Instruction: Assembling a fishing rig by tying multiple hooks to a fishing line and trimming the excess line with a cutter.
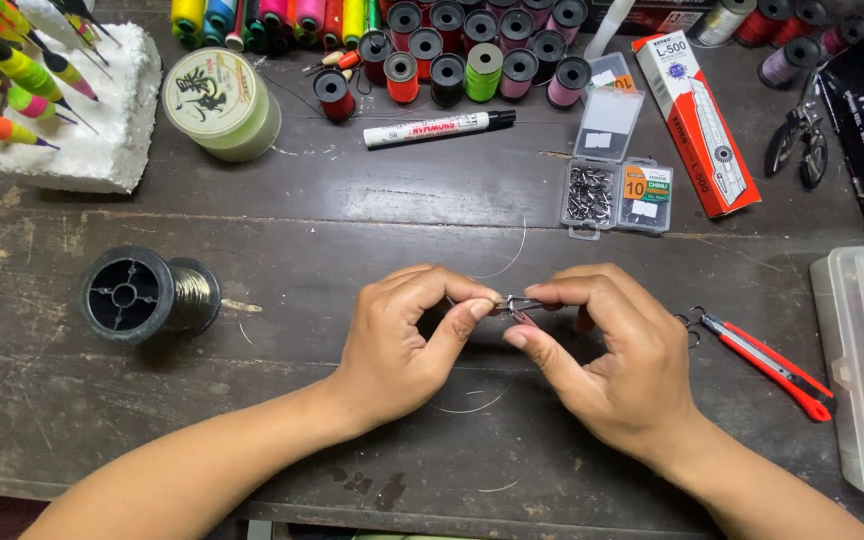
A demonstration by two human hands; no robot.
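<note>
Both hands meet above the middle of the dark wooden tabletop (282,215). The left hand (402,335) and the right hand (607,350) face each other, thumb and forefinger of each pressed together on a small metal hook (517,304) held between them. The hook lies directly between the two sets of fingertips, its long axis running roughly left to right, level with the tabletop and raised clear of it. Neither hand is nearer: each pinches one end. The piece is thin, silvery and mostly hidden by the fingers; its exact shape cannot be made out. A fine clear line (512,258) curves up and away from the pinch toward the far side, and loose offcuts of similar line lie on the wood below the hands.

Nearby: a black spool of line (147,295) lying on its side well to the left; a red utility knife (772,365) just right of the right hand; an open clear hook box (612,190) beyond the hands; a white marker (437,128); rows of coloured thread spools (477,50) at the far edge.
</note>
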